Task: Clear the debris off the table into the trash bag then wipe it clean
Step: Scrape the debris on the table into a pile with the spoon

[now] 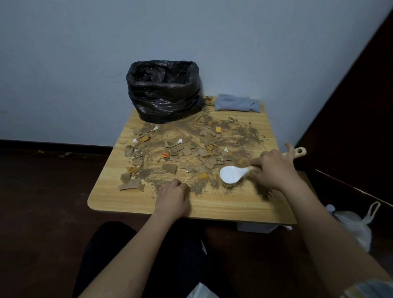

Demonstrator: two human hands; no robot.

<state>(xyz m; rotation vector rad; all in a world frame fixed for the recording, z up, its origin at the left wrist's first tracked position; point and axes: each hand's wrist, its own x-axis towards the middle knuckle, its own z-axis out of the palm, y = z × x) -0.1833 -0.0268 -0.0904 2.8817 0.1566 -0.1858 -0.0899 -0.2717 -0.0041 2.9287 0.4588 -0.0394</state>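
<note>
Littered wooden table (116, 199) against wall (72, 52); right hand (275, 167) gripping spoon (232, 174), left hand (171, 195) curled, empty.

Dim, flat indoor light with a bluish cast; shadows are soft and faint. Wide-angle bending curves the frame edges, and the dark corners lose detail. No glare; slight softness throughout.
</note>
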